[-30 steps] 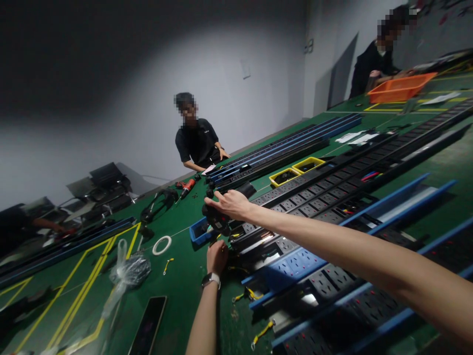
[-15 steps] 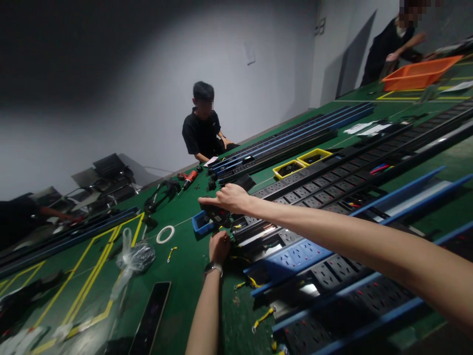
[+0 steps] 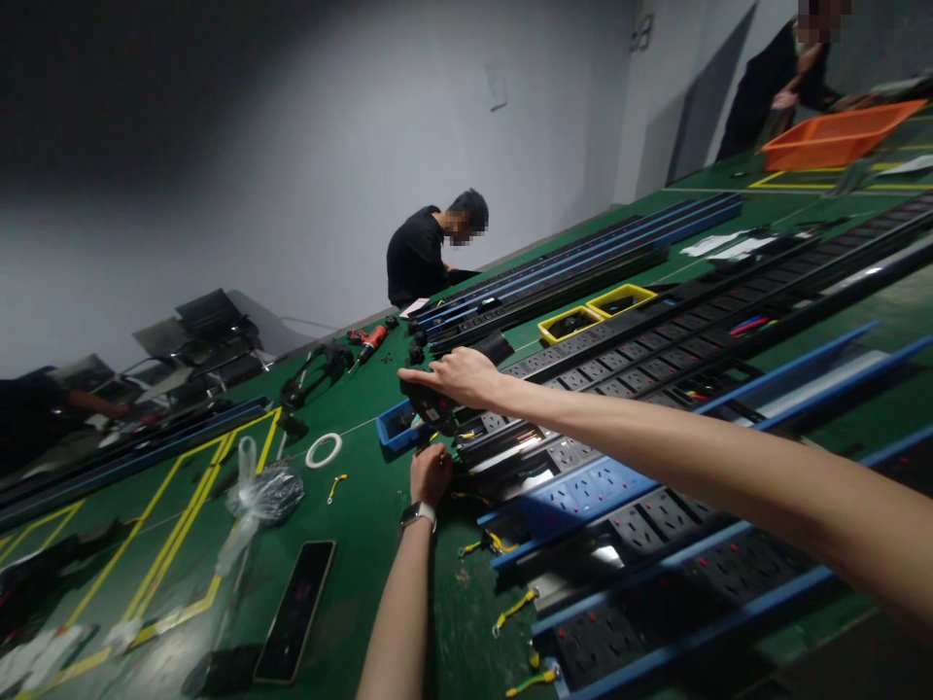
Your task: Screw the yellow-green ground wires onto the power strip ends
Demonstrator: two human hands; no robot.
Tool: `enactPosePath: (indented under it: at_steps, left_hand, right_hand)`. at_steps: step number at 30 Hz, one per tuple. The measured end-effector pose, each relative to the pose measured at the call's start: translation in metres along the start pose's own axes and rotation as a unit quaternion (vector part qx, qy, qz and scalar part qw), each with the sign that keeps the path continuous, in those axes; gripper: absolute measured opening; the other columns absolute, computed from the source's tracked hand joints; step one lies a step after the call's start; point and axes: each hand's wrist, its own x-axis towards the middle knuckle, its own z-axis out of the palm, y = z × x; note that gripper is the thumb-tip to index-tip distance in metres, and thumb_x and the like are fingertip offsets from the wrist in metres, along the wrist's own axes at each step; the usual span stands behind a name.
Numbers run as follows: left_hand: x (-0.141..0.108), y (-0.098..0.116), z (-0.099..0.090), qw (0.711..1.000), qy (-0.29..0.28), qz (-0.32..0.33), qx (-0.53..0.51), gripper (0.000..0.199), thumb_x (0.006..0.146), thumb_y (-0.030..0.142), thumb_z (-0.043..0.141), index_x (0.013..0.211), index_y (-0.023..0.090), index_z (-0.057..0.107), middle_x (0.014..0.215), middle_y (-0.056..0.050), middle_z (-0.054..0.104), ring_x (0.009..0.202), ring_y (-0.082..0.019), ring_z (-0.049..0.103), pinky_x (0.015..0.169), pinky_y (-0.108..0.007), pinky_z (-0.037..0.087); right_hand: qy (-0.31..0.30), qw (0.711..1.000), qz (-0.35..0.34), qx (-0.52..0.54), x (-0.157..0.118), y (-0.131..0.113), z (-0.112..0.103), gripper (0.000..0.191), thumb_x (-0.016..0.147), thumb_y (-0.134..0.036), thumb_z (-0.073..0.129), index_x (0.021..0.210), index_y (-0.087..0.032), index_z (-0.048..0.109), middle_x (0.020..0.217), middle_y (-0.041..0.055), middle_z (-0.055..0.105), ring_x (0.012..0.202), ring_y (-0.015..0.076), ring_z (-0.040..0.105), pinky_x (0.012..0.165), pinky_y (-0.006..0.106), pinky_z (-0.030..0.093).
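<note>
Nearest, a black rectangular phone [image 3: 296, 611] lies on the green tabletop [image 3: 357, 530]. Beyond it, here's the left hand [image 3: 431, 473], fingers curled beside the ends of long black socket strips [image 3: 641, 544]; can't tell if it's pinching anything. The right hand [image 3: 461, 377] grips a bulky black handheld tool [image 3: 435, 408], near a small blue plastic bin [image 3: 392, 437]. Farther off, a black-shirted person [image 3: 415, 261] bends forward.
</note>
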Motion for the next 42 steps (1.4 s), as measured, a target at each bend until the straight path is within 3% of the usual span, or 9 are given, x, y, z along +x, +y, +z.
enactPosePath:
  at_steps: [13, 24, 42]
  left_hand:
    - [-0.0009, 0.0029, -0.0043, 1.0, -0.019, -0.013, 0.004, 0.024, 0.092, 0.013, 0.046, 0.071, 0.019, 0.055, 0.074, -0.003, 0.063, 0.066, -0.013, 0.049, 0.067, -0.026, 0.031]
    - [-0.0012, -0.0026, 0.0024, 1.0, -0.004, -0.006, -0.011, 0.023, 0.093, 0.017, 0.044, 0.071, 0.018, 0.051, 0.071, -0.001, 0.059, 0.063, -0.01, 0.046, 0.066, -0.024, 0.029]
    - [-0.0001, 0.0028, -0.004, 1.0, -0.019, -0.011, -0.009, 0.022, 0.092, 0.018, 0.042, 0.07, 0.02, 0.043, 0.074, -0.004, 0.06, 0.069, -0.014, 0.049, 0.069, -0.027, 0.03]
  right_hand:
    - [0.01, 1.0, 0.011, 0.006, -0.0016, 0.0021, 0.002, 0.079, 0.093, -0.007, 0.036, 0.164, -0.036, 0.014, 0.102, 0.005, 0.071, 0.068, 0.0117, 0.058, 0.067, 0.027, 0.038]
    - [0.013, 1.0, 0.024, 0.004, -0.0025, 0.0059, 0.0064, 0.081, 0.094, -0.008, 0.039, 0.165, -0.032, 0.01, 0.095, 0.0057, 0.07, 0.07, 0.0119, 0.059, 0.068, 0.027, 0.037]
    - [0.008, 1.0, 0.011, 0.014, 0.0008, -0.0034, 0.0007, 0.071, 0.099, -0.012, 0.03, 0.164, -0.038, 0.015, 0.103, 0.0061, 0.071, 0.065, 0.0113, 0.055, 0.068, 0.028, 0.038]
